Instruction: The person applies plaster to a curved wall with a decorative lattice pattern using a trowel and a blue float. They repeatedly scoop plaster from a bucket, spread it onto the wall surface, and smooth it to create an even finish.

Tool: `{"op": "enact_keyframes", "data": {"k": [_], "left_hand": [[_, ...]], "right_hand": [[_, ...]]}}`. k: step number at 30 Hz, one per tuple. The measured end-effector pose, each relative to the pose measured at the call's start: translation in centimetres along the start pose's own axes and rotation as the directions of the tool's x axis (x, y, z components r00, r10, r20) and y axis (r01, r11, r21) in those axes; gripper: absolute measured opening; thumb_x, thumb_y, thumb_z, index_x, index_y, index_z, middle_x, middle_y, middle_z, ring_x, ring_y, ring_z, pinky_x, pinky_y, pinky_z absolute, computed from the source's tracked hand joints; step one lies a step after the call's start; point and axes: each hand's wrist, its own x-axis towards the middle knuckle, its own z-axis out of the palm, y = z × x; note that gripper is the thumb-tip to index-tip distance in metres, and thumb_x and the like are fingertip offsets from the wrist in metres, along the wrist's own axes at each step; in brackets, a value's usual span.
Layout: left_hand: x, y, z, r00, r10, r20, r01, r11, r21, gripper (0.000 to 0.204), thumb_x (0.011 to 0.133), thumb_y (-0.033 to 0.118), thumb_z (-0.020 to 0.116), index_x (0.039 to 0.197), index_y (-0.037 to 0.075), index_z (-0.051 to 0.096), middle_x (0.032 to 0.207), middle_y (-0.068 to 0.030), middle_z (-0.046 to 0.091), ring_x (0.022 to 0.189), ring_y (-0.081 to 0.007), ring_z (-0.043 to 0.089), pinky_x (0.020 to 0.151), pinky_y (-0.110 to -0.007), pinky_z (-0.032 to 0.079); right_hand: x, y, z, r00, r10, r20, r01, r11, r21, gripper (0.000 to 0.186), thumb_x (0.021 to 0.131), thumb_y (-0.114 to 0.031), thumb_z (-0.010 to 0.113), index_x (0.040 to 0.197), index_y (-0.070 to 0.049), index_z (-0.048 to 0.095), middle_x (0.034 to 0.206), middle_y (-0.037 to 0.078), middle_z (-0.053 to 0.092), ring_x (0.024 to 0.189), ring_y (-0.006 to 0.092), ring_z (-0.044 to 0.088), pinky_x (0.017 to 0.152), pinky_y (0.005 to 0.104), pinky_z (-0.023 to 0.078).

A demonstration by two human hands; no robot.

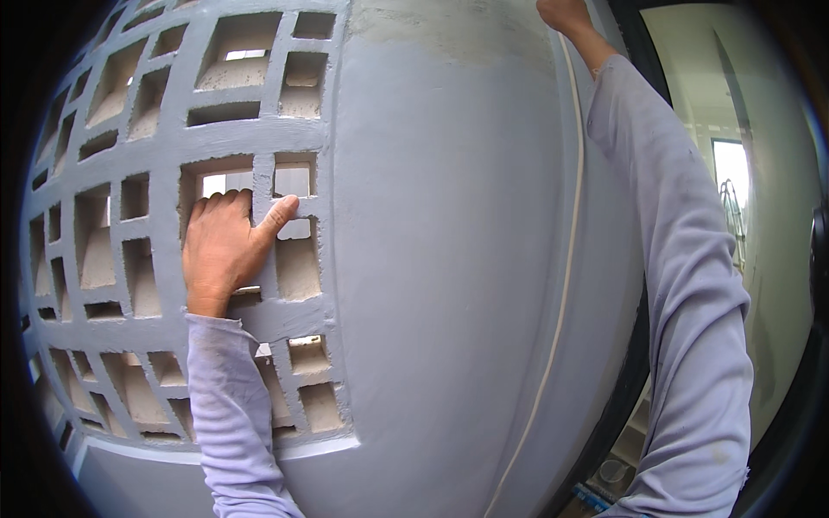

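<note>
My left hand grips a grey-painted lattice block wall. Its fingers curl into one of the rectangular openings, and the thumb lies across the bar beside it, pointing right. High at the upper right, my right hand is closed, partly cut off by the top edge of the picture. From that fist a thin cream-coloured cord hangs down along the smooth grey wall, bowing slightly and leaving at the lower edge. Whatever lies above the right hand is out of the picture.
A dark frame borders the wall on the right, with a pale room and a bright window beyond. Below the lattice runs a light ledge. A patch of rougher plaster shows at the top.
</note>
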Motion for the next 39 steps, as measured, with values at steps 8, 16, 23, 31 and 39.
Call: {"op": "enact_keyframes", "data": {"k": [8, 16, 23, 31, 39], "left_hand": [[-0.1, -0.4, 1.1, 0.995, 0.042, -0.085, -0.046, 0.998, -0.049, 0.085, 0.078, 0.079, 0.039, 0.088, -0.001, 0.065, 0.087, -0.0167, 0.063, 0.091, -0.0321, 0.056, 0.089, -0.043, 0.042], [0.1, -0.6, 0.6, 0.996, 0.048, -0.079, -0.053, 0.997, -0.054, 0.076, 0.082, 0.072, 0.043, 0.089, -0.001, 0.062, 0.087, -0.0185, 0.060, 0.091, -0.0348, 0.053, 0.087, -0.045, 0.040], [-0.2, -0.2, 0.6, 0.997, 0.043, -0.060, -0.047, 0.996, -0.077, 0.075, 0.083, 0.071, 0.043, 0.093, 0.000, 0.063, 0.092, -0.0191, 0.060, 0.095, -0.0353, 0.052, 0.088, -0.044, 0.040], [-0.2, 0.2, 0.3, 0.999, 0.029, -0.025, -0.030, 0.999, -0.044, 0.075, 0.084, 0.069, 0.041, 0.099, 0.000, 0.063, 0.096, -0.0205, 0.060, 0.097, -0.0364, 0.052, 0.089, -0.045, 0.039], [0.1, 0.0, -0.3, 0.999, 0.053, 0.007, -0.052, 0.997, -0.052, 0.074, 0.085, 0.069, 0.041, 0.099, 0.000, 0.063, 0.095, -0.0205, 0.060, 0.095, -0.0368, 0.052, 0.089, -0.045, 0.039]], "right_hand": [[4.2, -0.2, 5.3, 0.999, -0.032, 0.012, 0.032, 0.999, 0.012, 0.034, 0.079, -0.013, 0.050, 0.110, -0.005, 0.062, 0.110, 0.022, 0.062, 0.105, 0.0373, 0.057, 0.091, 0.0423, 0.046], [7.3, -0.7, 6.4, 0.987, -0.105, 0.120, 0.108, 0.994, -0.023, 0.035, 0.079, -0.014, 0.052, 0.111, -0.004, 0.063, 0.108, 0.021, 0.063, 0.103, 0.0336, 0.059, 0.089, 0.0398, 0.046], [5.2, -2.9, -0.1, 0.933, -0.007, 0.360, 0.052, 0.992, -0.113, 0.034, 0.079, -0.015, 0.055, 0.110, -0.003, 0.063, 0.106, 0.021, 0.065, 0.100, 0.0305, 0.061, 0.085, 0.0384, 0.047], [1.3, -6.5, -5.8, 0.877, 0.065, 0.476, 0.096, 0.947, -0.307, 0.033, 0.079, -0.017, 0.058, 0.107, -0.001, 0.064, 0.101, 0.019, 0.067, 0.093, 0.0259, 0.064, 0.078, 0.0367, 0.049], [-3.8, -5.5, -6.8, 0.787, -0.163, 0.595, 0.014, 0.969, 0.247, 0.020, 0.084, -0.015, 0.058, 0.094, 0.002, 0.062, 0.080, 0.010, 0.058, 0.076, 0.0198, 0.055, 0.069, 0.0320, 0.044]]}}
